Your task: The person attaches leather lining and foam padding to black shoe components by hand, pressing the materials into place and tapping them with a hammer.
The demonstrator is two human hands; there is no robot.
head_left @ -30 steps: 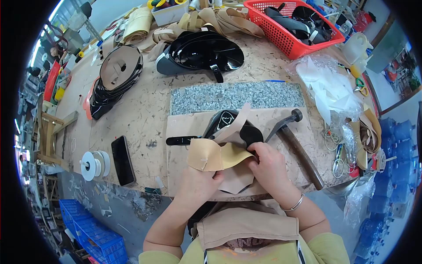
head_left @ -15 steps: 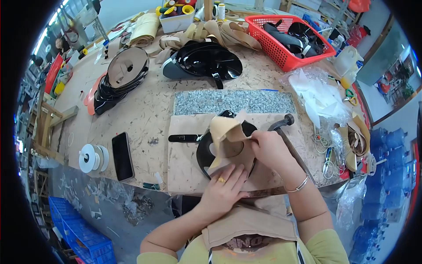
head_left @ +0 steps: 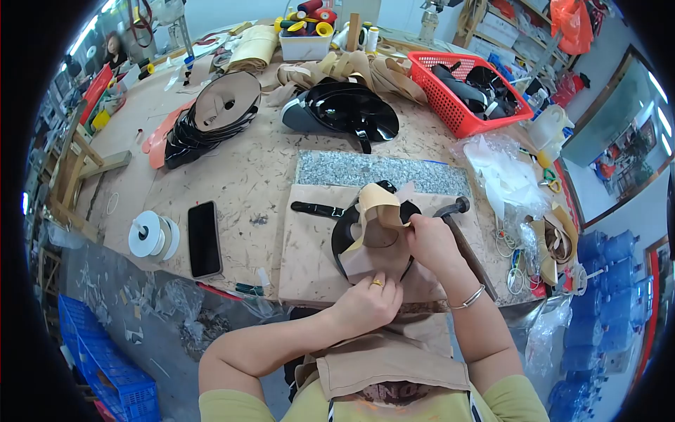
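A black shoe upper (head_left: 342, 235) with a buckled strap (head_left: 318, 209) lies on the work board in front of me. Inside it stands a curled, pale tan lining piece (head_left: 376, 257), bent upward. My right hand (head_left: 430, 243) is closed, pinching the lining's right edge between thumb and fingers. At the near edge, my left hand (head_left: 373, 299) has its fingers curled against the lining and seems to grip its lower rim; the fingertips are partly hidden. A hammer (head_left: 453, 208) rests just right of the upper, its handle running toward me.
Behind the board (head_left: 295, 285) is a speckled stone slab (head_left: 380, 172). Stacked black uppers (head_left: 211, 126) and glossy black pieces (head_left: 344, 112) lie farther back. A red basket (head_left: 457, 116) stands back right. A phone (head_left: 204, 239) and white spools (head_left: 158, 239) are left; scissors (head_left: 515, 264) lie right.
My left hand has gone from fingers spread flat on the lining to curled at its near edge. The right hand still pinches the lining. The view has shifted slightly.
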